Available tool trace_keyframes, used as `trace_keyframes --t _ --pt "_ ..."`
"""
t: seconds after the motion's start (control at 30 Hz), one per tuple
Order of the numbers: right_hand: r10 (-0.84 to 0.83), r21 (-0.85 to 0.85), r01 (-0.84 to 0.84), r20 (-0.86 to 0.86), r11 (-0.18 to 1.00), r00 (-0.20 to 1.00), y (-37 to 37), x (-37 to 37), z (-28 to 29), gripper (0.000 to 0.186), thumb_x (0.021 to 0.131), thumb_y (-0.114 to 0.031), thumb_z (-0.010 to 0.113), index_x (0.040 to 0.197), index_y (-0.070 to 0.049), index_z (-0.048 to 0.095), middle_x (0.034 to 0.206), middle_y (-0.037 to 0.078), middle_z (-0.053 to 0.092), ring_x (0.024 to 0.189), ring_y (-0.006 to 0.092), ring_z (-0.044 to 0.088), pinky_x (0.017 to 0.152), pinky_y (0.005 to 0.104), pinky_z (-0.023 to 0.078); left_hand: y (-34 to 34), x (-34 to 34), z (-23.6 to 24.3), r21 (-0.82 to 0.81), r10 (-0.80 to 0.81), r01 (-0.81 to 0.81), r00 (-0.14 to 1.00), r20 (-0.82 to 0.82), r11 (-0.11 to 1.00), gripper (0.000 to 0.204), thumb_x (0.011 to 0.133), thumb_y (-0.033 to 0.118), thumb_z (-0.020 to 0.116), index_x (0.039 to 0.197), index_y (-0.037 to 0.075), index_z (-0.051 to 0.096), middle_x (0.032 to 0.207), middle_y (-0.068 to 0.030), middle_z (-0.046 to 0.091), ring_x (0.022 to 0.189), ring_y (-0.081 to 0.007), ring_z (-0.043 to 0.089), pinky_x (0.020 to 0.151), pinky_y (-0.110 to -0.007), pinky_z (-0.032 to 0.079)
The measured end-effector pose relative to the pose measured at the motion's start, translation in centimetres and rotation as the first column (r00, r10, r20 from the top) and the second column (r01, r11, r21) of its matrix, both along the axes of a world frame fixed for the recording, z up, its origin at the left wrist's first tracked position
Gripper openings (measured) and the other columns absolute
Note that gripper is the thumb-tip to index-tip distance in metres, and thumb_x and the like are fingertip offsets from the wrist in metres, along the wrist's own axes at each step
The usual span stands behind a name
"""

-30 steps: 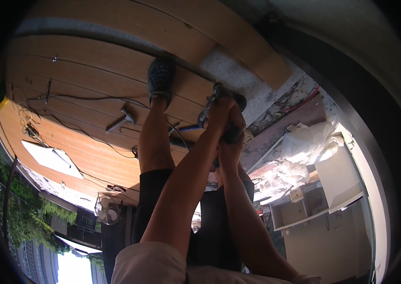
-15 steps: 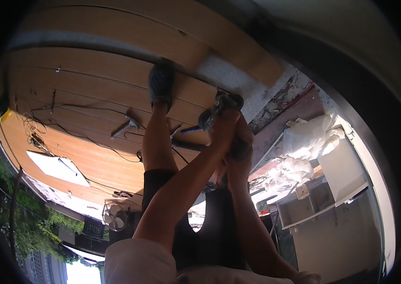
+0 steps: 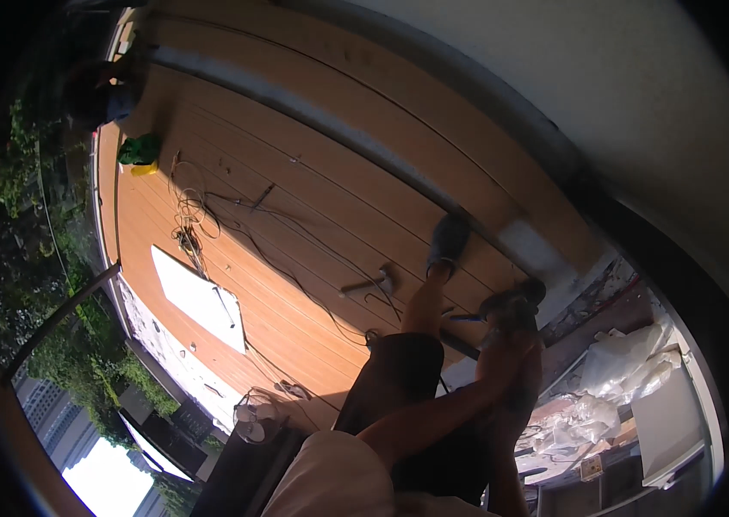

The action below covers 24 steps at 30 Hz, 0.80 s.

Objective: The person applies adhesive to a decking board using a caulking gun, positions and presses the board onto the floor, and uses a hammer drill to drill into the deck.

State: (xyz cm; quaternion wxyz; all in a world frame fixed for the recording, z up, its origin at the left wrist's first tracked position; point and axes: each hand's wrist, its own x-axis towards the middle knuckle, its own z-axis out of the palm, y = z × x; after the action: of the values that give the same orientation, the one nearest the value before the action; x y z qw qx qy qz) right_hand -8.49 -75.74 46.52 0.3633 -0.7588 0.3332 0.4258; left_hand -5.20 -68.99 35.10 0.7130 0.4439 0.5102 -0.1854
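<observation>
Both my forearms reach forward and meet at a dark hand tool [image 3: 515,297] held low over the edge of the wooden deck [image 3: 313,198]. My left hand [image 3: 502,340] wraps the tool from the left. Pressed against it on the right, my right hand [image 3: 528,362] grips the same tool. The hands are in shadow, so the fingers are hard to make out. My leg in dark shorts ends in a grey shoe [image 3: 449,241] standing on the deck beside a grey metal rail [image 3: 364,138].
A hammer [image 3: 370,283] lies on the boards left of my shoe. Loose cables [image 3: 201,215] run across the deck toward a white board [image 3: 199,297]. A green and yellow object [image 3: 139,152] sits at the far end. Crumpled plastic sheeting [image 3: 631,366] lies to the right.
The view has swung, so more of the deck and the trees shows on the left. My hands stay together on the tool, now lower right in the picture.
</observation>
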Motion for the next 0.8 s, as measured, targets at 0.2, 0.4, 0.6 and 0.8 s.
trace_keyframes --t 0.2,0.4,0.6,0.8 --pt "0.237 0.117 -0.248 0.100 0.962 0.966 4.6 -2.6 -1.9 0.076 0.086 -0.015 0.075 0.149 0.002 0.035 0.139 0.016 0.051 0.124 0.0250 0.053 0.102 0.0346 0.046 6.2 -5.2 -2.3 -0.199 0.419 -0.444 0.894 -0.159 0.873 0.048 0.097 0.032 0.061 0.135 0.005 0.051 0.119 -0.0124 0.060 0.104 -0.0278 0.057 0.095 -0.037 0.048" --pt "0.199 0.159 -0.216 0.121 0.963 0.973 12.7 0.7 2.6 0.091 0.080 -0.022 0.081 0.153 -0.004 0.029 0.138 0.015 0.052 0.126 0.0252 0.051 0.107 0.0361 0.042 16.1 -4.1 3.4 -0.267 0.500 -0.579 0.808 -0.311 0.770 0.061 0.100 0.041 0.060 0.148 0.010 0.042 0.133 -0.0125 0.056 0.119 -0.0261 0.056 0.100 -0.039 0.046" --pt "0.550 0.133 -0.558 0.094 0.819 0.830 14.8 -1.1 5.0 0.092 0.082 -0.022 0.076 0.154 -0.002 0.023 0.133 0.025 0.054 0.115 0.0401 0.060 0.092 0.0439 0.052 20.6 -7.9 7.0 -0.327 0.655 -0.698 0.714 -0.248 0.637 0.072 0.099 0.037 0.062 0.157 0.013 0.026 0.143 -0.0155 0.050 0.128 -0.0328 0.052 0.101 -0.046 0.048" --pt "0.727 0.119 -0.786 0.317 0.607 0.609 11.2 -4.2 2.0 0.098 0.084 -0.030 0.075 0.156 -0.001 0.015 0.125 0.027 0.057 0.104 0.0388 0.064 0.085 0.0451 0.055 20.6 -8.5 11.3 -0.317 0.707 -0.707 0.694 -0.136 0.632 0.084 0.094 0.036 0.070 0.158 0.015 0.021 0.151 -0.0145 0.042 0.135 -0.0330 0.047 0.107 -0.048 0.046"
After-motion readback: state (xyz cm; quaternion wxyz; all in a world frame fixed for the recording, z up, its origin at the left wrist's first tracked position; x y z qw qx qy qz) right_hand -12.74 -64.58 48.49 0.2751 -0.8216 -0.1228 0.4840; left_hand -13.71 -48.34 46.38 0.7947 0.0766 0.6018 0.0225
